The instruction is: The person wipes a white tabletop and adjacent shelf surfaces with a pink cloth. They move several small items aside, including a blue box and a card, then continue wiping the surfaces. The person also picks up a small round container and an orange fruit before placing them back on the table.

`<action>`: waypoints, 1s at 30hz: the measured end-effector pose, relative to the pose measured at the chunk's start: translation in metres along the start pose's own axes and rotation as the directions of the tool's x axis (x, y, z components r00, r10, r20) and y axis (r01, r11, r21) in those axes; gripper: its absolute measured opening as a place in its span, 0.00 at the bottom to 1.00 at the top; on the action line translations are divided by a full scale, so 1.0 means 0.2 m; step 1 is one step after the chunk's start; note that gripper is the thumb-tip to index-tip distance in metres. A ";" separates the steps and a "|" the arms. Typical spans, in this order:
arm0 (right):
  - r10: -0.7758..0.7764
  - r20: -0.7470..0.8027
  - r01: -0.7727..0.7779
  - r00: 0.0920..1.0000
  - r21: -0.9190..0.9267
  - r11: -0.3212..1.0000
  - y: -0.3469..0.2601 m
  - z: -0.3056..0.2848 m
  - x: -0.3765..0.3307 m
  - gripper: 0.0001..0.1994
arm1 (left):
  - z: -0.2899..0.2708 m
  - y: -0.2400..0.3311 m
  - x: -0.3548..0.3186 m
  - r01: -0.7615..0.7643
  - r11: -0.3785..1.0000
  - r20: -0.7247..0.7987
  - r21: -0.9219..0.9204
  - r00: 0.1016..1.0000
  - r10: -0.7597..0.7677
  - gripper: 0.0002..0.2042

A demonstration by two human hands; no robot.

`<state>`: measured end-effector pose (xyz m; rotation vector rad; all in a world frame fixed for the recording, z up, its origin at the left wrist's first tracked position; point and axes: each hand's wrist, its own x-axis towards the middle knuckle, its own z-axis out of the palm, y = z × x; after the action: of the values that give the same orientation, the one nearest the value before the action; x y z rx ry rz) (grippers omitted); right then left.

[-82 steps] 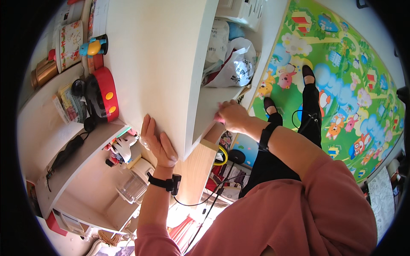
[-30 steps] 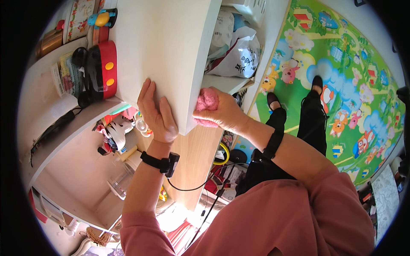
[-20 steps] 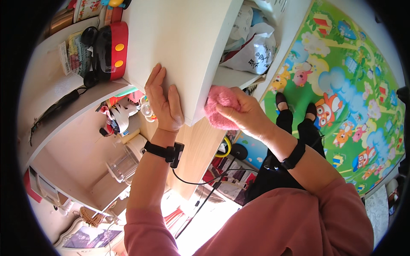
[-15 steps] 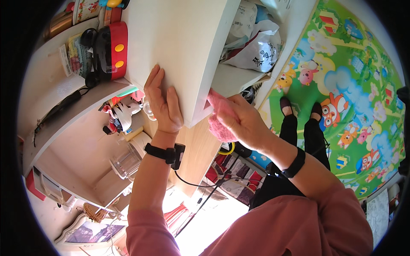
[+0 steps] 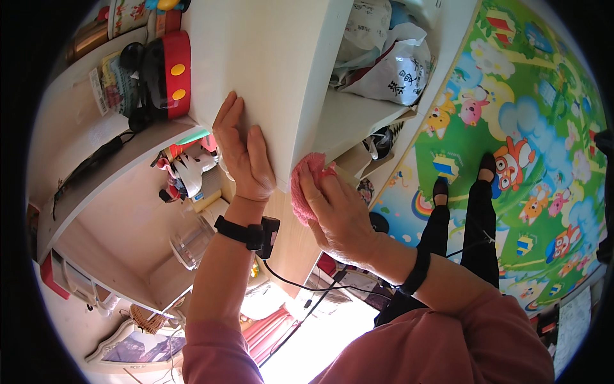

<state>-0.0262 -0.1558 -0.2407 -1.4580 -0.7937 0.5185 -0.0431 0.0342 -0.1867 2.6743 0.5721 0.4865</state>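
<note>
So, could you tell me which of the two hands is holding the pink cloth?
The right hand holds the pink cloth, pressed against the lower edge of the white panel. The left hand, wearing a black wrist strap, lies flat and empty on the panel's face.

A: Any packaging or labels in view?
B: White plastic bag [image 5: 398, 72] with dark print, crumpled on the upper right shelf [image 5: 348, 121]. Second pale printed bag [image 5: 362, 29] just behind it, touching.
A: Screens, signs?
B: None. Flat printed packet [image 5: 114, 89], upright, left shelf.
</note>
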 end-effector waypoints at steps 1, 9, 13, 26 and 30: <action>-0.007 -0.013 0.007 1.000 0.022 1.000 0.00 0.00 -0.01 0.37 | -0.01 0.00 -0.01 -0.007 1.000 0.004 0.013 1.000 0.007 0.20; -0.079 -0.192 0.089 0.978 0.044 0.995 0.03 0.06 -0.02 0.37 | -0.01 -0.02 -0.07 -0.038 0.997 -0.028 -0.070 0.999 0.036 0.19; 0.019 -0.152 -0.011 0.988 0.055 0.998 0.04 0.11 -0.10 0.36 | -0.01 -0.02 -0.10 -0.041 0.994 -0.023 -0.106 0.999 0.038 0.18; -0.011 -0.208 0.032 0.978 0.096 0.995 -0.06 0.15 -0.10 0.34 | -0.05 -0.02 -0.12 -0.073 0.997 -0.062 -0.032 0.996 0.070 0.18; 0.175 -0.215 -0.145 0.961 0.148 0.978 -0.03 0.08 -0.04 0.25 | -0.04 -0.01 -0.13 -0.049 0.997 -0.052 -0.055 0.998 0.046 0.19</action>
<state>-0.0434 -0.1518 -0.2367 -1.4353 -0.4546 0.5056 -0.0686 0.0263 -0.1870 2.6338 0.5020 0.5773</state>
